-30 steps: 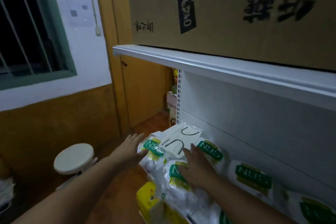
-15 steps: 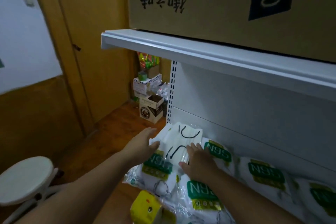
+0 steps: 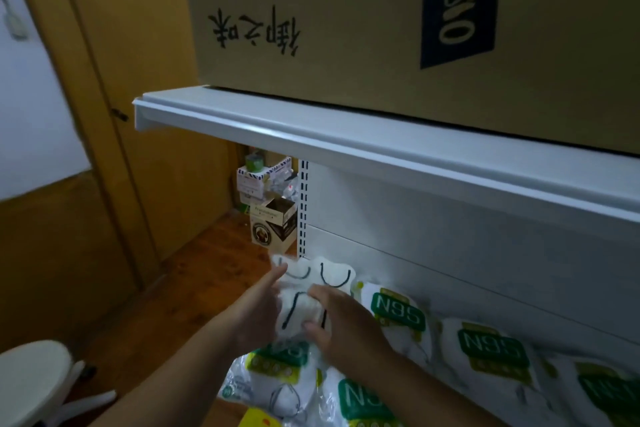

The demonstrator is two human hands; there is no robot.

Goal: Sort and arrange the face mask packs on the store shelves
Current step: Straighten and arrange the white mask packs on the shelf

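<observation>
Both hands meet on a clear pack of white masks with black ear loops [image 3: 304, 295], which lies at the left end of the lower shelf at about 6 o'clock in the view: the left hand [image 3: 258, 308] touches its left edge with fingers stretched toward 1 o'clock, and the right hand [image 3: 341, 322] lies on top with fingers and thumb curled round its right side. The N95 packs [image 3: 398, 314] run from just beside it toward 4 o'clock along the white back panel [image 3: 450, 236], more overlapping below the hands. At 12 o'clock a cardboard box [image 3: 346, 10] sits on the upper shelf [image 3: 346, 135], and a white stool [image 3: 31, 378] stands at 8 o'clock.
</observation>
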